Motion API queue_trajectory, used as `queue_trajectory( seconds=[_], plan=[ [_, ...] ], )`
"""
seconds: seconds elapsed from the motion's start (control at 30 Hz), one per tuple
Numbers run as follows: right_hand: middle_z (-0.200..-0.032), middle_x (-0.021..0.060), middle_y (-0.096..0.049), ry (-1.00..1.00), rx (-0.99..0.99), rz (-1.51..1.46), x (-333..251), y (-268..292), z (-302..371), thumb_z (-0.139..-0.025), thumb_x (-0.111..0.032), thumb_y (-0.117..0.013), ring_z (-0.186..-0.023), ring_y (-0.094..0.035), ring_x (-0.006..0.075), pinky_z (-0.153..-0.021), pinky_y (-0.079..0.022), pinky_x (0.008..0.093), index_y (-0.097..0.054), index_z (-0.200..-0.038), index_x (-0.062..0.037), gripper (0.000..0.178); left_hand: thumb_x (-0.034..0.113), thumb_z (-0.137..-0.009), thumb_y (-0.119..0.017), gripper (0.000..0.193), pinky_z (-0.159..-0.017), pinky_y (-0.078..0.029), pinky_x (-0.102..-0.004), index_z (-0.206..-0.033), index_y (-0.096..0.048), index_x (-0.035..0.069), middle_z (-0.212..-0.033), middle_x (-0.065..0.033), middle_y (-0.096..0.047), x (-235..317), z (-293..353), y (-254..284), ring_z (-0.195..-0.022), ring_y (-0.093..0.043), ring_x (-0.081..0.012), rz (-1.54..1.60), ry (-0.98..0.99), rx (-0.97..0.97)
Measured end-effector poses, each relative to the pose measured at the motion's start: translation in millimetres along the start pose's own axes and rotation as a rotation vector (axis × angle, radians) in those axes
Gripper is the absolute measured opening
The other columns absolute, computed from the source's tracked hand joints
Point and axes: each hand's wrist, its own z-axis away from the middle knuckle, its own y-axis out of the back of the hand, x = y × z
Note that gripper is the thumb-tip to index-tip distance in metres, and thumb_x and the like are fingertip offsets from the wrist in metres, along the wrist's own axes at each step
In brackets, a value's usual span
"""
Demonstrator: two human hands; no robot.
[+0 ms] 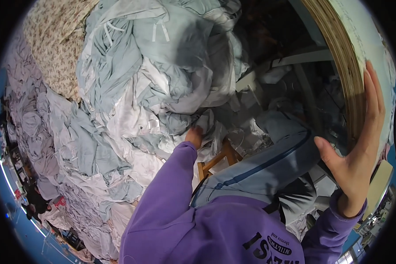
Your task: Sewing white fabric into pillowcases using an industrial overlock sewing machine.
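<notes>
Crumpled pale-blue and white fabric heap (pixel 132 97) under left hand (pixel 194 136).

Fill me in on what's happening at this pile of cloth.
A person in a purple sweatshirt is seated beside a big heap of pale blue and white fabric. The left hand reaches into the heap, fingers among the folds. The right hand lies open against the edge of a wooden tabletop. Part of a wooden stool shows below.

Pale blue and white laundry heap (pixel 132 88), floral cream cloth (pixel 53 39), purple sleeve (pixel 163 198), tan-edged board (pixel 345 57).
</notes>
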Motion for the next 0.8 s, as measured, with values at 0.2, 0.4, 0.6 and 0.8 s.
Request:
queue_trajectory(
  seconds=[0.2,0.4,0.6,0.8],
  plan=[
    [-0.14,0.0139,-0.034,0.189,0.058,0.251,27,4,4,-0.061,-0.031,-0.075,-0.128,-0.035,0.0314,-0.104,-0.033,0.0416,-0.032,-0.137,-0.0075,0.09,0.02,-0.076,-0.049,0.024,-0.067,-0.049,-0.0427,-0.082,-0.067,0.005,-0.082,-0.0151,-0.065,34,-11,65,-0.076,-0.062,-0.0338,0.036,-0.217,-0.509],
    [-0.137,0.012,-0.038,0.056,0.152,0.157,2,8,10,-0.054,-0.015,-0.076,-0.127,-0.034,0.0331,-0.104,-0.029,0.0402,-0.038,-0.132,-0.0079,0.087,0.029,-0.071,-0.072,0.03,-0.065,-0.047,-0.0313,-0.091,-0.069,0.008,-0.08,-0.0136,-0.066,94,-7,265,-0.07,-0.063,-0.0239,0.49,-0.359,-0.71],
    [-0.131,0.0111,-0.045,-0.059,0.358,0.032,5,1,23,-0.058,-0.014,-0.075,-0.123,-0.04,0.0323,-0.102,-0.031,0.0399,-0.046,-0.125,-0.0082,0.074,0.019,-0.067,-0.077,0.019,-0.059,-0.043,-0.0293,-0.077,-0.069,0.005,-0.069,-0.0094,-0.063,139,19,427,-0.064,-0.06,-0.0224,0.716,-0.556,-0.546],
    [-0.097,0.0116,-0.062,0.271,0.133,-0.978,-63,-41,73,-0.07,-0.029,-0.076,-0.088,-0.058,0.0279,-0.076,-0.046,0.0349,-0.062,-0.096,-0.006,0.037,0.017,-0.058,-0.082,0.025,-0.052,-0.039,-0.0289,-0.07,-0.066,0.002,-0.063,-0.0088,-0.061,161,67,532,-0.056,-0.056,-0.0203,0.717,-0.765,-0.396]
  ],
)
